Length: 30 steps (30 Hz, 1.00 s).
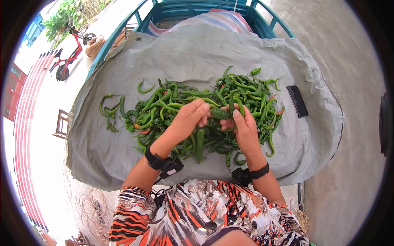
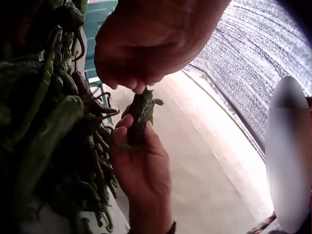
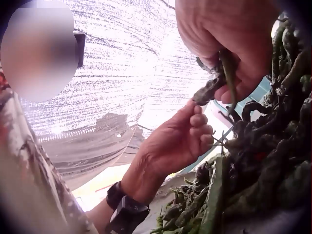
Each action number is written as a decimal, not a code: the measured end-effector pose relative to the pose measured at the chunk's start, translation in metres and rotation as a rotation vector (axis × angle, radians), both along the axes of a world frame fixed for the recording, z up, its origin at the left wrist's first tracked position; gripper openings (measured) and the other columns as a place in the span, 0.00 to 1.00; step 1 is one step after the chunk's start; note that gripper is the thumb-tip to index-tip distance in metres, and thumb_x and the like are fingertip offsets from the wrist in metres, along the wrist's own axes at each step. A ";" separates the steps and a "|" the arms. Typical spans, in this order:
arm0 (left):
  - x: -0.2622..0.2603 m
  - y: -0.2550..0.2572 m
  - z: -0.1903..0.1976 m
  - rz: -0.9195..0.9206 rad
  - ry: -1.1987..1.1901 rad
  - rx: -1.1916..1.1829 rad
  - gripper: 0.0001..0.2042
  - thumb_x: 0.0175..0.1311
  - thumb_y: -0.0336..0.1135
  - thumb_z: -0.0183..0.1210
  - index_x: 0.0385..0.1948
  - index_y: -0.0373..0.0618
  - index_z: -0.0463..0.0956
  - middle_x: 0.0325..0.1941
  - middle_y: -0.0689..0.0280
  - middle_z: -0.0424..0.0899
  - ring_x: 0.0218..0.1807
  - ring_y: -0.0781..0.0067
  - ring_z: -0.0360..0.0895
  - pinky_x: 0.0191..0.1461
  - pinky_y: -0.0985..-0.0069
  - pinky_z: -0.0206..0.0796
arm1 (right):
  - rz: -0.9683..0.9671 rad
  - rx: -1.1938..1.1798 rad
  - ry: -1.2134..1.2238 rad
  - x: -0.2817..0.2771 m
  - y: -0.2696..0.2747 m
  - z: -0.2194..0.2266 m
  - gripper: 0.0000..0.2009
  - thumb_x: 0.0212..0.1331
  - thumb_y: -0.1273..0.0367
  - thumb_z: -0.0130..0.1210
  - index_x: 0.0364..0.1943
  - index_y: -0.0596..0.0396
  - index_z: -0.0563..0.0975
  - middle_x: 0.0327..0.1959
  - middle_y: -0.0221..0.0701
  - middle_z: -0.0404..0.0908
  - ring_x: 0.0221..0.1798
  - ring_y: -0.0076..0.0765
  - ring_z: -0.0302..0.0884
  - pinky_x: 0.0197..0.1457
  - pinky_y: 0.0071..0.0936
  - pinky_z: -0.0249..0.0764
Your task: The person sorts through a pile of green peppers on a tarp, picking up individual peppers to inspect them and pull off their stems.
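Above a pile of green chili peppers (image 1: 160, 106), both hands meet over the same fruit. My right hand (image 1: 245, 129) holds a few long green peppers (image 3: 228, 78) between thumb and fingers. One of them, a dark wrinkled chili pepper (image 1: 221, 114), points toward my left hand (image 1: 186, 119). In the right wrist view the left hand (image 3: 178, 139) pinches the end of that pepper with thumb and fingertips, the other fingers curled in. The left wrist view shows the left hand (image 2: 151, 44) from behind, its fingertips at the pepper's upper end, with the right hand (image 2: 144, 170) below.
The peppers lie on a grey tarp (image 1: 176, 53) spread over a blue cart bed (image 1: 266, 20). A black phone (image 1: 297, 101) rests at the right of the tarp. A striped sheet (image 1: 221, 20) lies behind. Farther left stand a red scooter (image 1: 72, 55) and a wooden frame (image 1: 62, 124).
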State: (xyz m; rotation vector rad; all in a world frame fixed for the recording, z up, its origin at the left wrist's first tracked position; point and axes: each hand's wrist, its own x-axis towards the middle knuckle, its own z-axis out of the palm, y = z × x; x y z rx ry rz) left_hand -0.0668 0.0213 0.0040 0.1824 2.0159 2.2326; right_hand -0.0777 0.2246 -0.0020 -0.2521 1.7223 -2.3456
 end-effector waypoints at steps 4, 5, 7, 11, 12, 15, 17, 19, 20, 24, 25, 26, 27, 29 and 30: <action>0.000 -0.001 0.012 0.015 -0.075 0.023 0.16 0.75 0.44 0.49 0.29 0.44 0.72 0.20 0.73 0.71 0.24 0.85 0.67 0.31 0.84 0.59 | -0.043 0.008 0.005 -0.001 0.004 0.005 0.17 0.73 0.62 0.47 0.55 0.61 0.70 0.47 0.32 0.80 0.29 0.22 0.75 0.35 0.22 0.75; -0.003 -0.002 0.013 0.059 -0.041 -0.042 0.16 0.75 0.44 0.49 0.29 0.44 0.72 0.20 0.74 0.71 0.24 0.85 0.66 0.31 0.84 0.59 | -0.088 0.035 -0.010 -0.002 0.005 0.003 0.16 0.73 0.62 0.47 0.55 0.59 0.70 0.44 0.31 0.79 0.29 0.22 0.74 0.35 0.23 0.74; -0.010 -0.007 0.012 0.133 0.016 -0.079 0.15 0.75 0.44 0.49 0.32 0.43 0.74 0.19 0.75 0.69 0.23 0.85 0.65 0.29 0.84 0.57 | -0.173 0.092 -0.038 -0.005 0.009 -0.005 0.14 0.72 0.63 0.48 0.53 0.57 0.71 0.37 0.28 0.76 0.27 0.22 0.71 0.34 0.25 0.74; -0.026 -0.007 0.013 0.353 0.105 -0.193 0.17 0.72 0.41 0.54 0.55 0.41 0.70 0.19 0.74 0.68 0.23 0.84 0.65 0.27 0.81 0.59 | -0.183 0.033 -0.122 -0.002 0.013 -0.007 0.13 0.72 0.63 0.49 0.52 0.57 0.72 0.33 0.26 0.73 0.26 0.21 0.71 0.34 0.24 0.73; -0.023 -0.003 0.019 0.297 0.178 -0.351 0.18 0.69 0.39 0.56 0.56 0.43 0.70 0.20 0.72 0.68 0.23 0.82 0.66 0.27 0.80 0.60 | -0.166 0.051 -0.120 -0.001 0.013 -0.007 0.14 0.72 0.63 0.49 0.52 0.57 0.72 0.35 0.26 0.75 0.26 0.20 0.72 0.35 0.22 0.73; -0.008 0.016 0.030 0.118 0.409 -0.707 0.22 0.62 0.35 0.61 0.58 0.47 0.70 0.23 0.68 0.71 0.25 0.75 0.71 0.29 0.74 0.65 | -0.098 0.061 -0.113 0.005 0.008 0.000 0.14 0.72 0.63 0.49 0.53 0.57 0.72 0.38 0.27 0.76 0.27 0.21 0.74 0.36 0.20 0.72; -0.005 0.028 0.018 0.011 0.573 -0.788 0.22 0.57 0.32 0.63 0.56 0.50 0.72 0.26 0.66 0.75 0.27 0.69 0.75 0.32 0.71 0.69 | -0.041 0.091 -0.063 0.010 0.002 0.008 0.13 0.72 0.64 0.49 0.53 0.58 0.72 0.40 0.28 0.77 0.28 0.22 0.75 0.37 0.20 0.73; -0.008 0.026 0.005 0.063 0.682 -0.881 0.20 0.56 0.32 0.63 0.52 0.51 0.74 0.31 0.65 0.78 0.31 0.64 0.78 0.33 0.68 0.70 | -0.040 0.087 -0.067 0.013 0.000 0.011 0.12 0.72 0.65 0.49 0.52 0.58 0.72 0.41 0.28 0.77 0.29 0.22 0.75 0.37 0.20 0.73; -0.010 0.025 0.000 0.088 0.737 -0.928 0.18 0.55 0.32 0.63 0.49 0.51 0.75 0.33 0.65 0.80 0.33 0.62 0.79 0.34 0.67 0.70 | -0.040 0.085 -0.070 0.015 -0.001 0.012 0.12 0.71 0.66 0.49 0.51 0.58 0.72 0.41 0.29 0.77 0.29 0.22 0.76 0.37 0.20 0.73; -0.009 0.012 -0.007 0.156 0.651 -1.030 0.13 0.54 0.32 0.63 0.43 0.50 0.77 0.31 0.64 0.82 0.35 0.61 0.81 0.34 0.66 0.70 | -0.053 0.171 -0.003 0.014 0.011 -0.003 0.11 0.71 0.67 0.49 0.50 0.58 0.73 0.40 0.29 0.79 0.29 0.21 0.75 0.36 0.20 0.73; -0.007 0.007 -0.005 0.195 0.629 -0.985 0.13 0.55 0.32 0.64 0.42 0.50 0.77 0.28 0.63 0.82 0.34 0.60 0.81 0.33 0.66 0.70 | -0.079 0.151 -0.032 0.015 0.013 -0.004 0.10 0.71 0.67 0.49 0.49 0.58 0.74 0.39 0.29 0.79 0.29 0.21 0.75 0.36 0.20 0.73; -0.007 0.003 -0.003 0.238 0.574 -1.019 0.14 0.55 0.33 0.64 0.44 0.48 0.77 0.28 0.64 0.82 0.33 0.59 0.81 0.33 0.66 0.69 | -0.105 0.131 -0.060 0.015 0.015 -0.004 0.10 0.71 0.67 0.49 0.49 0.58 0.74 0.38 0.30 0.79 0.29 0.21 0.75 0.35 0.20 0.73; -0.008 -0.003 -0.001 0.280 0.517 -1.053 0.15 0.56 0.33 0.64 0.46 0.47 0.77 0.27 0.64 0.82 0.32 0.59 0.80 0.33 0.67 0.69 | -0.106 0.114 -0.070 0.015 0.017 -0.005 0.10 0.71 0.67 0.49 0.49 0.57 0.74 0.38 0.30 0.79 0.28 0.21 0.75 0.34 0.20 0.73; -0.013 -0.011 0.006 0.365 0.397 -1.088 0.19 0.57 0.34 0.65 0.51 0.45 0.75 0.26 0.64 0.81 0.30 0.61 0.79 0.32 0.68 0.68 | -0.105 0.080 -0.091 0.015 0.020 -0.006 0.10 0.71 0.67 0.49 0.49 0.57 0.74 0.37 0.30 0.80 0.26 0.21 0.74 0.31 0.20 0.73; -0.017 -0.015 0.011 0.407 0.337 -1.090 0.21 0.58 0.34 0.65 0.54 0.43 0.74 0.26 0.64 0.80 0.28 0.62 0.79 0.31 0.69 0.68 | -0.086 0.078 -0.100 0.016 0.019 -0.005 0.10 0.71 0.67 0.49 0.50 0.57 0.73 0.36 0.30 0.79 0.25 0.21 0.74 0.30 0.20 0.72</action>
